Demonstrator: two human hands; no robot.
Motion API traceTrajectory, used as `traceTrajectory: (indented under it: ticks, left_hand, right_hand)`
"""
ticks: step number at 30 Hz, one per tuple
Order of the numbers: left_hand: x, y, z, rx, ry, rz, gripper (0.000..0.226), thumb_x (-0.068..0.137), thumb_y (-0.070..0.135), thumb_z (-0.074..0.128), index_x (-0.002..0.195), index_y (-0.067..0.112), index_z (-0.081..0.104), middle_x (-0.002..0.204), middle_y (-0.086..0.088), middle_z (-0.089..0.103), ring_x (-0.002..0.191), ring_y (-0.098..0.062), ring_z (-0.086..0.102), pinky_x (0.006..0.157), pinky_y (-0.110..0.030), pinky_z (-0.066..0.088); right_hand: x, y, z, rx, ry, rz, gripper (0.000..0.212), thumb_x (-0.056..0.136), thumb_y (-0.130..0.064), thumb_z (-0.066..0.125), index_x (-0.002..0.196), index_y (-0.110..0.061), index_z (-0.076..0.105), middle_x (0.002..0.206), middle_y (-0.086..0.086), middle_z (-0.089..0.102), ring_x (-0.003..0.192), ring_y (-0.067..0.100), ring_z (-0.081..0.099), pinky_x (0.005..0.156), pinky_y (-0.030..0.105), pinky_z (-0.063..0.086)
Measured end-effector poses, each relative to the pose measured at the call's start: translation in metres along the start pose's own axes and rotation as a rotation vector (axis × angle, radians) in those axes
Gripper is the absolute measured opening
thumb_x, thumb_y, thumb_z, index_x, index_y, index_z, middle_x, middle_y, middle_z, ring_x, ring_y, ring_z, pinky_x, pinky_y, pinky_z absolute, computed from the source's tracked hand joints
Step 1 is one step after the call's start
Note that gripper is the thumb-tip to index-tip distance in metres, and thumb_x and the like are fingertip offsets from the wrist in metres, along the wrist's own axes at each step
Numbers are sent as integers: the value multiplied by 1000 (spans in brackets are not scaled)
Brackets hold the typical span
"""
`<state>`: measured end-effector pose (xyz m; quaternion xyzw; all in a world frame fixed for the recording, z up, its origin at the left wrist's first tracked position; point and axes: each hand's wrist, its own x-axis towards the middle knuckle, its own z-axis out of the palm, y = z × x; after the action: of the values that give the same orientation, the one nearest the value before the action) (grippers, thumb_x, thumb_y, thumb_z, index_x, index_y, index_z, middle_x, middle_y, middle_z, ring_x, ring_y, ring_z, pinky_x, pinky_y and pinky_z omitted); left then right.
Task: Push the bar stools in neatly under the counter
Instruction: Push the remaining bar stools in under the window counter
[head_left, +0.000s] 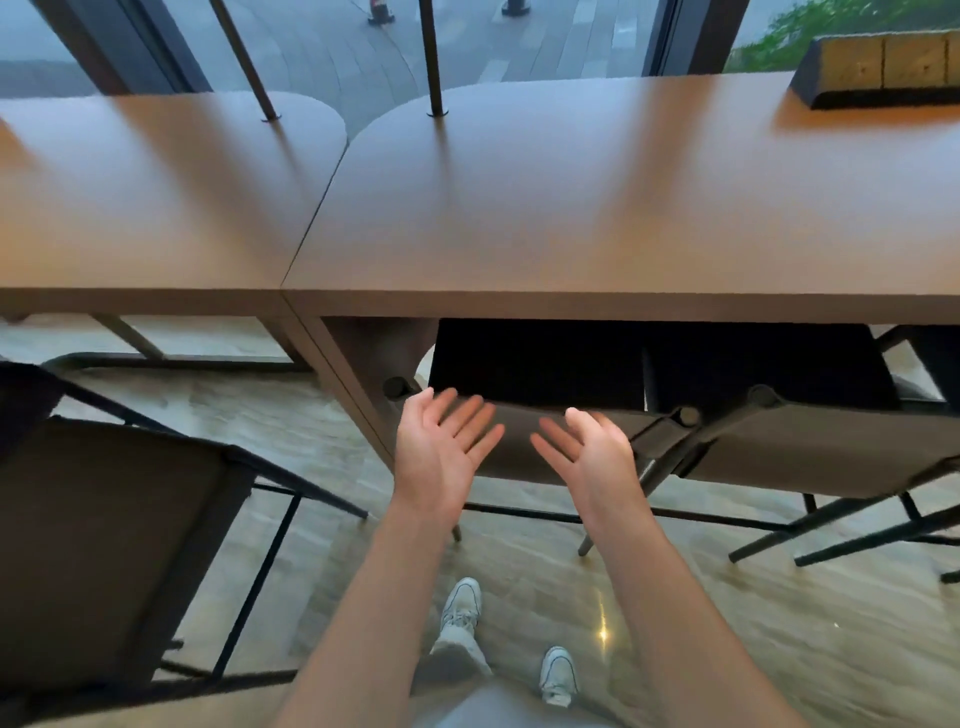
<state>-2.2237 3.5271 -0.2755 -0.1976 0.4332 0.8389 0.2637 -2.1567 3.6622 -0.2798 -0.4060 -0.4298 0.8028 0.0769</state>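
While the middle bar stool (540, 447) sits with its dark seat tucked beneath the brown counter (571, 208) and its backrest just outside the counter's front edge, a second stool (810, 447) stands close beside it on the right, also partly under, and a third stool (119, 545) stands well out on the left, clear of the counter. Two thin dark posts (434, 57) rise from the countertop before large windows, a wooden box (883, 67) rests at far right, and the floor (779, 623) is glossy grey. Both hands hover just before the middle stool's backrest, the left hand (441, 447) and right hand (587, 447) palm-up with fingers spread straight, holding nothing.
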Motion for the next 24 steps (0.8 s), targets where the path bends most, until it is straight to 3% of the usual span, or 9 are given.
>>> traceTrajectory:
  ticks: [4, 9, 17, 24]
  left_hand:
    - [-41, 1, -4, 131, 21, 207, 55, 106, 42, 36, 154, 12, 38, 143, -16, 57, 129, -28, 58, 112, -50, 44]
    - [-92, 9, -14, 296, 150, 381, 55, 107, 50, 26, 151, 20, 42, 151, -7, 52, 135, -20, 52, 117, -45, 38]
    - [-173, 57, -28, 393, 275, 658, 59, 101, 59, 28, 151, 29, 41, 158, 5, 42, 143, -9, 41, 121, -37, 28]
    - [-233, 129, -29, 367, 249, 807, 55, 108, 49, 20, 155, 25, 35, 162, 1, 35, 150, -15, 31, 125, -43, 21]
  right_hand:
    - [-16, -5, -1, -77, -122, -37, 45, 105, -21, 47, 149, -13, 40, 128, 2, 58, 119, 19, 61, 101, 41, 53]
    - [-48, -9, 20, -211, -332, -83, 44, 105, -25, 47, 148, -18, 42, 144, 4, 52, 129, 18, 54, 106, 44, 49]
    - [-124, -16, 74, -487, -703, -285, 41, 106, -33, 43, 146, -25, 44, 150, -4, 46, 139, 12, 42, 119, 37, 34]
    - [-194, -42, 126, -445, -860, -411, 41, 106, -35, 41, 144, -20, 48, 148, -1, 49, 139, 13, 42, 120, 40, 31]
